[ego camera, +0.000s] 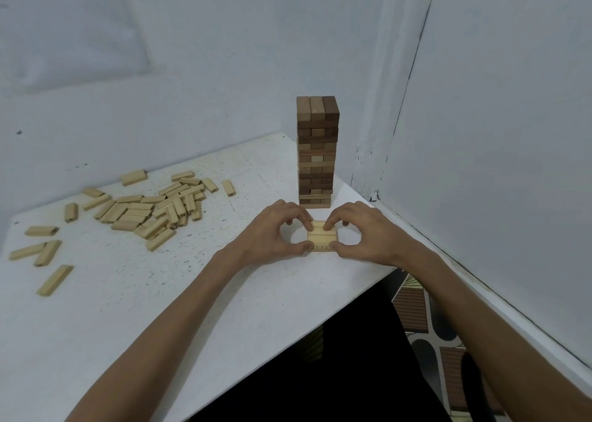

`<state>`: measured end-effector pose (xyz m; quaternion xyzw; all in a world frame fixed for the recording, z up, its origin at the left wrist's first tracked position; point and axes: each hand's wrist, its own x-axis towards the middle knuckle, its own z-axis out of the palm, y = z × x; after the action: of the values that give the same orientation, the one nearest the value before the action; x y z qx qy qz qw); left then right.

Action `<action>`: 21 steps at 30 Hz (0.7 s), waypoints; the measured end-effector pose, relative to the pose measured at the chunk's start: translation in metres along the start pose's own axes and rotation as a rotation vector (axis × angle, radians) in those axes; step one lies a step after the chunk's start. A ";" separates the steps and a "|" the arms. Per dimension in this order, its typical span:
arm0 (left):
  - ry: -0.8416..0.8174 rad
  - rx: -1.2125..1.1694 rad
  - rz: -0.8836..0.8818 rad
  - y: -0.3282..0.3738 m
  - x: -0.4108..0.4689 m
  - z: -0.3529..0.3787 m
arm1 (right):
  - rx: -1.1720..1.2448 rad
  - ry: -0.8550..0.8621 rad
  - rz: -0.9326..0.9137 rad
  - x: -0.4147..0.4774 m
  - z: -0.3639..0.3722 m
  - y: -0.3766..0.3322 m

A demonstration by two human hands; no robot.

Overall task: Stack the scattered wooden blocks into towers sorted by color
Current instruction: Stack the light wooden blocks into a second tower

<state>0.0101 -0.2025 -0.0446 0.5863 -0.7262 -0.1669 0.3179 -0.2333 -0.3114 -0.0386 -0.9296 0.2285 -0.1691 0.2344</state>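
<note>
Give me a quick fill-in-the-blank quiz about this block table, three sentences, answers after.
The left hand and right hand pinch the low light stack, directly in ____ of the tall tower. The loose light blocks lie on the table to the person's ____. The tower's wood is ____ than the loose blocks.
Missing: front; left; darker.
</note>
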 end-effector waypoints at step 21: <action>-0.029 -0.007 -0.115 -0.004 -0.017 -0.005 | -0.097 0.018 -0.012 -0.002 0.005 -0.018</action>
<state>0.0186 -0.1863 -0.0481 0.6236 -0.6952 -0.1962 0.2991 -0.2274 -0.2947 -0.0339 -0.9397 0.2328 -0.1676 0.1862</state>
